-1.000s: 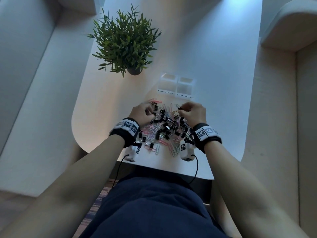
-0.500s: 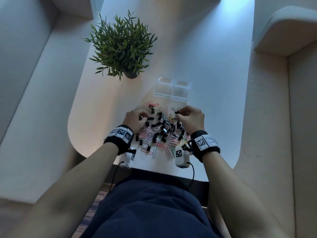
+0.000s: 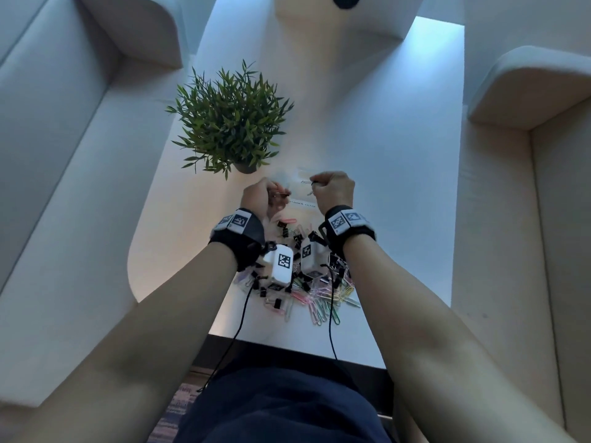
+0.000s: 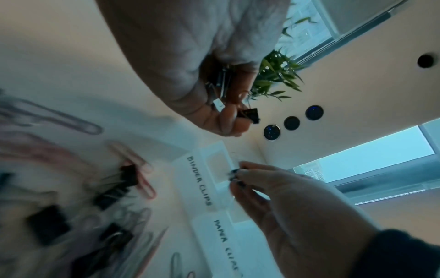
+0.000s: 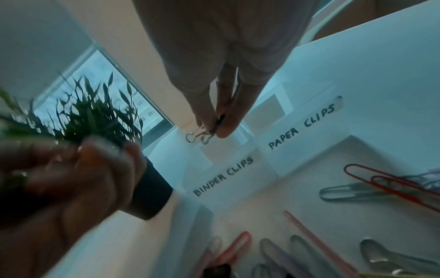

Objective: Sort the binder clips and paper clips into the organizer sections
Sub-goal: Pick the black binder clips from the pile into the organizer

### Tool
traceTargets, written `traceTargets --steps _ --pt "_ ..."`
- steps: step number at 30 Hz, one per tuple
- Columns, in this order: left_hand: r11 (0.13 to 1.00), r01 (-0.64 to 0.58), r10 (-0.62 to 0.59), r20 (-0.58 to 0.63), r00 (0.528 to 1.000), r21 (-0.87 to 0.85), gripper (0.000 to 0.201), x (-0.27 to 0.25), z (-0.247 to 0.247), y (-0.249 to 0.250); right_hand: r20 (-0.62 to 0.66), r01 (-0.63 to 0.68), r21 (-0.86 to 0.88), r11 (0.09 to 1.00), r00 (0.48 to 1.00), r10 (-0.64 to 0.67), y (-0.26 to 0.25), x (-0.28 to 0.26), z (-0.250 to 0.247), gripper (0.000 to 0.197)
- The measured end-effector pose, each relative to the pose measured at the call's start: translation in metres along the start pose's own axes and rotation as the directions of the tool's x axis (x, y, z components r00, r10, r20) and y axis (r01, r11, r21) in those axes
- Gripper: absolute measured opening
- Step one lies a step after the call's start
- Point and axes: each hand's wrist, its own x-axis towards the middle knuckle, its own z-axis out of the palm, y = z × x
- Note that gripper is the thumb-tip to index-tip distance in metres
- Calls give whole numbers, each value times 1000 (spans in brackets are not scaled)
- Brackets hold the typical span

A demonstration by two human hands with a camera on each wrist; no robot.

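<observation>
A clear two-section organizer (image 4: 199, 180) is labelled BINDER CLIPS and PAPER CLIPS (image 5: 302, 129). In the head view my hands hide most of it. My left hand (image 4: 238, 120) is curled round a few black binder clips (image 4: 250, 114), held up left of the organizer. My right hand (image 5: 218, 126) pinches one black binder clip (image 5: 220, 120) by its body over the binder clips section, wire handles (image 5: 197, 137) hanging down. A mixed pile of clips (image 3: 307, 292) lies under my wrists. From the head both hands (image 3: 276, 196) (image 3: 315, 185) are fists side by side.
A potted green plant (image 3: 230, 129) stands just beyond and left of my left hand. Loose coloured paper clips (image 5: 381, 186) lie before the paper clips section. The white table's near edge (image 3: 287, 343) is close behind the pile. Padded seat walls flank the table.
Both hands have left the pile and moved forward and up to the organizer, each carrying binder clips. The head view has tilted up.
</observation>
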Motion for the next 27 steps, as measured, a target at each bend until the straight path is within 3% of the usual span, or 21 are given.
traceTargets --steps 2,4,7,9,11,13,17,19,23,27 --pt "998 14 -15 20 1000 54 25 7 13 5 64 34 -73 997 998 -29 -2 -1 3 21" --pt "977 -20 13 34 999 212 20 16 24 8 70 77 -109 991 995 -70 -1 -6 0 24" --pt "851 -126 66 134 989 509 21 29 41 10 -73 144 -96 985 986 -151 8 -17 -17 21" --pt "578 -274 96 270 958 768 23 32 47 10 -169 153 -89 984 971 -166 22 -30 -33 21" --pt "265 -390 68 386 920 882 29 27 51 10 -168 132 -107 986 975 -148 41 -47 -46 20" --pt "100 -468 39 467 884 878 34 20 52 13 -57 126 -145 981 989 -135 60 -65 -52 18" --pt "74 -587 192 566 802 806 23 9 32 10 199 202 -258 945 968 -153 83 -92 -41 17" --pt "26 -569 255 545 799 822 25 6 7 -4 252 291 -287 913 942 -221 82 -98 -27 20" --pt "-123 -536 163 550 819 835 37 6 -37 -38 316 411 -367 835 899 -303 69 -91 11 39" --pt "-159 -602 114 620 776 783 43 9 -43 -50 370 430 -453 781 888 -274 65 -80 30 29"
